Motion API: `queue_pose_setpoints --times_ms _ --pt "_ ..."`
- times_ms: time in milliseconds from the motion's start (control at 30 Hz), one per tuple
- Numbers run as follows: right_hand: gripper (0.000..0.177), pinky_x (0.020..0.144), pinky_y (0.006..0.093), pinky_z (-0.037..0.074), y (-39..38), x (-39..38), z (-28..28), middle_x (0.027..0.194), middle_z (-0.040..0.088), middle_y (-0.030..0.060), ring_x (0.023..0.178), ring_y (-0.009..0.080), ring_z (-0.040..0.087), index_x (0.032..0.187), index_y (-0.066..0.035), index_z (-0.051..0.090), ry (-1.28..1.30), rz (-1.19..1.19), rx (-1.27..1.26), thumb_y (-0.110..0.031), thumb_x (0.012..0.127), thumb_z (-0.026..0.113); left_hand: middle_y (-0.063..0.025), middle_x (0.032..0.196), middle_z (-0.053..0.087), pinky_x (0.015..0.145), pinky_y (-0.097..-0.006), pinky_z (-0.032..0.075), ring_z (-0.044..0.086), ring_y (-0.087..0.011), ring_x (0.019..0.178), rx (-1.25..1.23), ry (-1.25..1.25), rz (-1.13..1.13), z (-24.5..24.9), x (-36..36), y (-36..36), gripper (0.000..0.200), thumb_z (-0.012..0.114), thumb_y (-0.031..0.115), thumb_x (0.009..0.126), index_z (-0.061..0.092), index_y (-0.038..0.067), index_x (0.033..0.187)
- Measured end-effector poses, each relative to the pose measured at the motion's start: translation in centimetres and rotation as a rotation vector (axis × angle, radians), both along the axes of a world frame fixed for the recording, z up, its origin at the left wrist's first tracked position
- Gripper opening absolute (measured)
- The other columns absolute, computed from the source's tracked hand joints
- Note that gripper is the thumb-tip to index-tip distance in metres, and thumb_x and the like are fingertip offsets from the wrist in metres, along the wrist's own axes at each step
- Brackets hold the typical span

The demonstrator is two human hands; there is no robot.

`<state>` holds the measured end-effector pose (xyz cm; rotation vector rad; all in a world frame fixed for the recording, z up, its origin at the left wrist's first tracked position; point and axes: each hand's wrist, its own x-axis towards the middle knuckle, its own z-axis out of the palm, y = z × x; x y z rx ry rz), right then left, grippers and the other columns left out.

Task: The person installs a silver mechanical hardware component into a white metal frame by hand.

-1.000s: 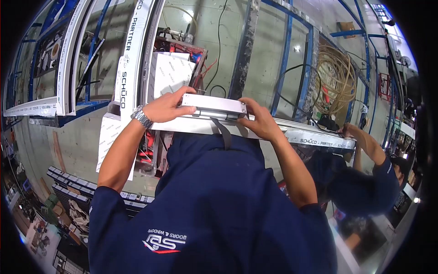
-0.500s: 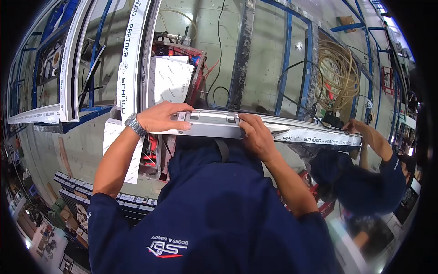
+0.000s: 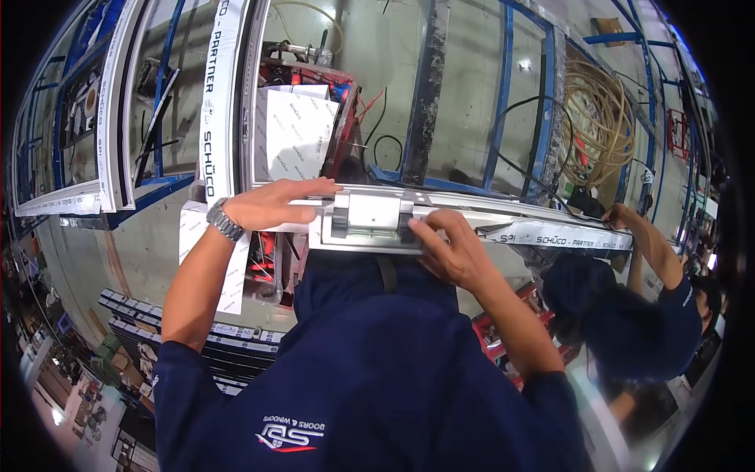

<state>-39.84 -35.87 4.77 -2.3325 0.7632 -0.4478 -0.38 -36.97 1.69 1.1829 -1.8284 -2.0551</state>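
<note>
Left of centre, the left hand [image 3: 271, 208] stretches out nearly flat, thumb parted, at the silver fitting [image 3: 374, 211] mid-frame; right of it, the right hand [image 3: 458, 253] half-curls, fingertips at its dark end, whether gripping I can't tell; far right, a co-worker's hand [image 3: 624, 217] is at the wrapped bar [image 3: 578, 239]

Before you, the metal fitting [image 3: 373, 211] is lying btwn your L hand [image 3: 271, 206] & R hand [image 3: 456, 250], along the crosswise frame profile [image 3: 550, 236]. Left of it, the lengthwise profile [image 3: 211, 118] is running away from you; just R of that, Schüco packaging [image 3: 299, 138] is lying partly over the toolbox [image 3: 347, 130]. Coiled hose [image 3: 602, 126] is sitting beyond, far R. A co-worker [image 3: 645, 322] is standing to your R, w/ a hand [image 3: 621, 216] at the crosswise profile's R end.
</note>
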Motion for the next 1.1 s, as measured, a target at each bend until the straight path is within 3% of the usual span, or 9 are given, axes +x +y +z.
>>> queue_pose_setpoints --times_ms 133,200,267,333,433,733,867,900,1100 --pt "0.067 0.094 0.0428 0.056 1.9 -0.5 -0.4 0.120 0.063 0.0115 0.108 0.0326 0.065 0.138 -0.010 0.067 -0.033 -0.034 -0.101 -0.011 0.075 0.090 -0.0245 0.159 0.053 0.120 -0.0470 0.041 0.053 -0.0415 0.145 0.033 -0.065 0.009 1.3 -0.8 0.1 0.073 0.055 0.056 0.105 0.055 0.000 0.152" --pt "0.052 0.092 0.0412 0.057 2.1 -0.8 0.4 0.120 0.066 0.0117 0.107 0.0317 0.067 0.130 -0.008 0.072 -0.109 -0.083 -0.012 -0.002 0.079 0.083 -0.0257 0.157 0.054 0.121 -0.0465 0.040 0.051 -0.0417 0.146 -0.043 -0.127 0.036 1.6 -1.4 0.4 0.065 0.051 0.047 0.108 0.054 -0.001 0.151" --pt "0.047 0.091 0.0408 0.057 1.7 -1.9 -0.2 0.122 0.067 0.0127 0.107 0.0315 0.068 0.127 -0.007 0.073 -0.252 -0.182 0.100 0.004 0.081 0.077 -0.0269 0.157 0.054 0.123 -0.0498 0.038 0.049 -0.0422 0.147 -0.198 -0.117 0.000 0.6 -0.8 0.9 0.059 0.049 0.021 0.097 0.054 -0.004 0.151" --pt "0.046 0.098 0.0440 0.056 -1.5 -3.1 0.3 0.129 0.069 0.0175 0.116 0.0362 0.068 0.127 -0.004 0.071 -0.120 -0.344 0.229 0.008 0.083 0.067 -0.0269 0.157 0.054 0.123 -0.0510 0.038 0.049 -0.0428 0.147 -0.206 -0.131 -0.034 1.1 -1.0 0.2 0.064 0.049 0.013 0.088 0.055 -0.005 0.149" --pt "0.051 0.115 0.0489 0.045 -5.7 -3.0 -1.2 0.143 0.065 0.0179 0.134 0.0385 0.058 0.138 -0.002 0.064 0.019 -0.155 0.624 0.000 0.087 0.065 -0.0256 0.158 0.053 0.125 -0.0497 0.037 0.049 -0.0421 0.148 -0.144 -0.068 -0.076 1.3 -0.5 -1.5 0.070 0.050 0.013 0.081 0.056 -0.004 0.149" --pt "0.090 0.124 0.0575 0.037 -9.0 -1.7 -1.1 0.159 0.049 0.0189 0.146 0.0374 0.050 0.151 -0.002 0.050 0.330 0.244 0.733 -0.008 0.066 0.081 -0.0158 0.170 0.041 0.127 -0.0500 0.032 0.040 -0.0336 0.157 -0.032 -0.181 -0.265 1.0 0.6 -2.6 0.104 0.067 0.002 0.066 0.037 0.005 0.166" --pt "0.070 0.120 0.0525 0.042 -5.3 -1.4 -3.0 0.148 0.061 0.0176 0.139 0.0343 0.059 0.145 -0.001 0.056 0.446 0.169 0.397 -0.009 0.077 0.074 -0.0120 0.168 0.045 0.121 -0.0474 0.039 0.046 -0.0277 0.153 -0.226 -0.432 -0.270 1.3 -1.5 0.0 0.091 0.081 0.013 0.076 0.044 0.005 0.159" --pt "0.065 0.119 0.0514 0.043 -4.8 -1.2 -3.6 0.145 0.064 0.0173 0.137 0.0335 0.061 0.143 -0.001 0.058 0.446 0.131 0.279 -0.008 0.080 0.072 -0.0123 0.158 0.056 0.114 -0.0449 0.045 0.056 -0.0261 0.144 -0.407 -0.499 -0.225 0.9 -2.1 0.9 0.069 0.074 0.014 0.084 0.055 0.004 0.150" --pt "0.046 0.116 0.0504 0.047 -5.6 0.3 -3.7 0.131 0.072 0.0167 0.126 0.0331 0.068 0.133 0.001 0.066 0.415 0.096 0.334 -0.009 0.088 0.064 -0.0133 0.138 0.069 0.104 -0.0420 0.053 0.067 -0.0269 0.129 -0.497 -0.501 -0.111 -0.2 -2.7 1.4 0.046 0.065 0.012 0.089 0.068 0.001 0.133"
